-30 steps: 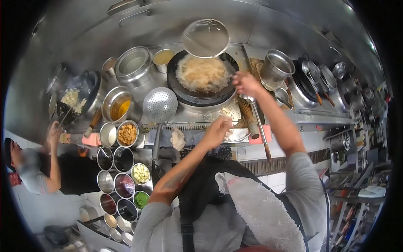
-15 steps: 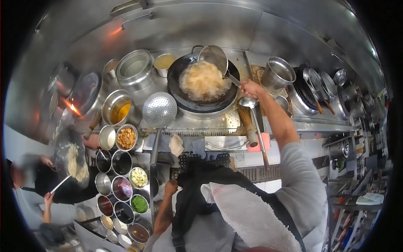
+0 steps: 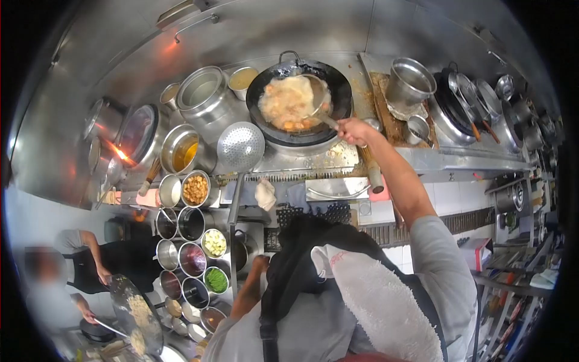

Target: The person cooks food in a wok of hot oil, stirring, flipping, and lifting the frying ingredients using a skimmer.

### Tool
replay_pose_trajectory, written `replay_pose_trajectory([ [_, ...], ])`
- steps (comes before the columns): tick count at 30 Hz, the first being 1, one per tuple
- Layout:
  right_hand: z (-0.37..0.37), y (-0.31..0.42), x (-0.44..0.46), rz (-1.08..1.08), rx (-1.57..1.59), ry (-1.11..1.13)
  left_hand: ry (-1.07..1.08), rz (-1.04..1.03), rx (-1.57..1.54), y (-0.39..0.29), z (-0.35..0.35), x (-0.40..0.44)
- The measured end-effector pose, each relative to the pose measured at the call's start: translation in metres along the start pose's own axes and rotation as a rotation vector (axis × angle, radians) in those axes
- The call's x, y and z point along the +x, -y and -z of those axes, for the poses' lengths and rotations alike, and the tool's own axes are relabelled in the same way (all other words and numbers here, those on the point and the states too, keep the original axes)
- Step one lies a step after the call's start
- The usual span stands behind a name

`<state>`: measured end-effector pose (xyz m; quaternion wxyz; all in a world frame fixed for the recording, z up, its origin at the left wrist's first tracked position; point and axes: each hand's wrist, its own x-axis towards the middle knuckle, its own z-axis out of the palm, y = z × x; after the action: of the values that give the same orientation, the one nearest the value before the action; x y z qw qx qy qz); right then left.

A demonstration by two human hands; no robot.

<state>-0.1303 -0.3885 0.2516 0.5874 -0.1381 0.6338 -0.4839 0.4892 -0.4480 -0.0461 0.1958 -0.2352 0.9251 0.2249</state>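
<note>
My right hand [image 3: 356, 131] is wrapped round the handle of a wire mesh strainer [image 3: 318, 90]. The strainer's bowl dips into a black wok [image 3: 342, 102] on the stove, where pieces of food [image 3: 289, 107] bubble in foaming oil. Low beside my body, my left hand [image 3: 260, 264] looks closed near the edge of the side counter; what it may hold is hidden. A perforated ladle [image 3: 241, 146] lies left of the wok. Under my right forearm are a bamboo brush [image 3: 374, 179] and a partly hidden ladle.
To the left stand a pot of yellow oil [image 3: 184, 155], a tin of fried cubes [image 3: 195, 189] and several seasoning tins. A co-worker at lower left handles another wok [image 3: 129, 301]. A steel pot [image 3: 411, 82] sits on a board at right. A rag [image 3: 265, 194] lies on the front ledge.
My right hand has lowered the strainer from the wok's far rim into the oil. The foam has sunk and orange pieces show. The co-worker's wok has moved lower in view.
</note>
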Motion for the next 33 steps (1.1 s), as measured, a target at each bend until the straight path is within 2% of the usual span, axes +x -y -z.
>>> replay_pose_trajectory([
  [2, 0.013, -0.002, -0.006, 0.018, 0.235, 0.175, 0.014, 0.034, -0.037, 0.012, 0.007, 0.017],
  [6, -0.002, -0.024, -0.068, 0.090, 0.129, 0.016, -0.109, -0.042, 0.083, 0.022, 0.019, 0.064],
  [8, 0.004, -0.034, -0.089, 0.106, 0.132, 0.019, -0.134, -0.063, 0.099, 0.031, 0.002, 0.079],
  [10, 0.009, -0.036, -0.099, 0.141, 0.179, -0.009, -0.140, 0.165, -0.683, 0.040, -0.014, 0.093],
  [11, 0.003, -0.038, -0.097, 0.135, 0.182, -0.020, -0.107, 0.252, -0.753, 0.026, -0.003, 0.084],
  [13, -0.021, -0.038, -0.084, 0.200, 0.184, -0.202, -0.056, 0.437, -0.889, -0.026, 0.051, 0.056],
  [14, -0.021, -0.034, -0.073, 0.184, 0.178, -0.262, -0.043, 0.437, -0.885, -0.017, 0.038, 0.054],
  [15, -0.016, -0.029, -0.065, 0.176, 0.184, -0.267, -0.044, 0.175, -0.600, -0.007, 0.025, 0.051],
  [16, -0.010, -0.023, -0.058, 0.264, 0.036, -0.304, -0.044, -0.084, -0.313, 0.009, 0.007, 0.053],
  [17, -0.007, -0.021, -0.053, 0.348, -0.115, -0.338, -0.033, -0.083, -0.315, 0.022, -0.007, 0.055],
  [18, -0.013, -0.013, -0.058, 0.336, -0.113, -0.339, -0.025, -0.099, -0.360, 0.032, -0.019, 0.057],
  [19, -0.025, 0.005, -0.071, 0.389, -0.478, -0.499, -0.015, -0.112, -0.407, 0.035, -0.029, 0.052],
  [20, -0.032, 0.016, -0.081, 0.435, -0.848, -0.648, -0.043, -0.382, 0.015, 0.034, -0.017, 0.051],
  [21, -0.031, 0.015, -0.085, 0.419, -0.846, -0.643, -0.029, -0.381, 0.008, 0.032, -0.011, 0.048],
  [23, -0.031, 0.022, -0.093, 0.666, -1.113, -0.777, 0.029, -0.221, -0.164, 0.025, -0.005, 0.046],
  [24, -0.032, 0.025, -0.103, 0.670, -1.140, -0.795, 0.019, -0.043, -0.712, 0.019, -0.005, 0.039],
  [25, -0.034, 0.025, -0.115, 0.669, -1.141, -0.792, 0.020, -0.040, -0.714, 0.016, -0.009, 0.036],
  [30, -0.049, 0.002, -0.193, 0.685, -1.109, -0.810, -0.217, -0.285, -0.682, 0.014, -0.027, 0.041],
  [31, -0.053, -0.012, -0.203, 0.598, -1.088, -0.785, -0.228, -0.278, -0.680, 0.011, -0.038, 0.037],
  [32, -0.052, -0.020, -0.204, 0.510, -1.064, -0.760, -0.248, -0.243, -0.538, 0.005, -0.052, 0.031],
  [33, -0.047, -0.024, -0.188, 0.518, -1.063, -0.756, -0.264, -0.208, -0.396, 0.005, -0.066, 0.030],
])
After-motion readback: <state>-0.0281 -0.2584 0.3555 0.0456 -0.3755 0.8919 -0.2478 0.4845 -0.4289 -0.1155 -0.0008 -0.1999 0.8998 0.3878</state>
